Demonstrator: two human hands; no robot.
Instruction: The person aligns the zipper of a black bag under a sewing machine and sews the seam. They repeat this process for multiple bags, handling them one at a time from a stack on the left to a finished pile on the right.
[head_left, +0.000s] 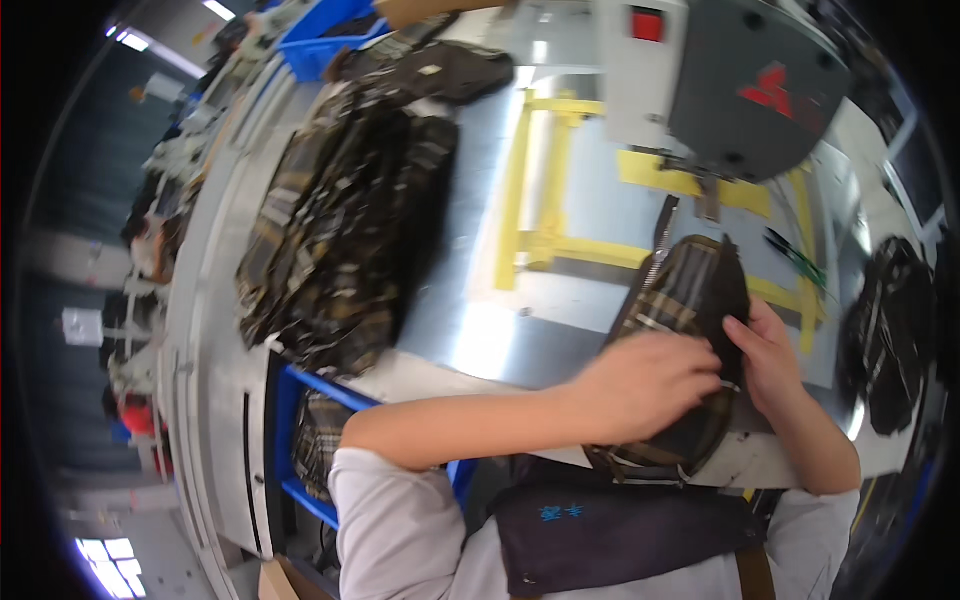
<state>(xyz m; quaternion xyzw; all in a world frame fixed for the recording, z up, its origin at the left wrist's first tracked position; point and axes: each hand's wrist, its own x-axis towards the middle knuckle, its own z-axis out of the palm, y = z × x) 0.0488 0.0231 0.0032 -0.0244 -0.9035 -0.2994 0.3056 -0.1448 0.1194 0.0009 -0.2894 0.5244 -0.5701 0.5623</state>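
Observation:
A plaid and dark brown fabric pouch [690, 290] with a zipper along its left edge lies in front of me, its far end close below the sewing machine head [750, 90]. My left hand [655, 385] reaches across the pouch with its fingers curled in on the fabric; it is slightly blurred. At the pouch's right edge, my right hand [765, 350] grips the side, thumb on top and the other fingers partly hidden. The near end of the pouch hangs by the table edge, over my dark apron [630, 535].
A big heap of plaid pouches [350, 230] covers the left of the table. Yellow tape [545, 180] marks the metal plate. Green-handled scissors or snips [797, 262] lie right of the machine, near another dark pouch [885, 340]. A blue bin [285, 470] stands below left.

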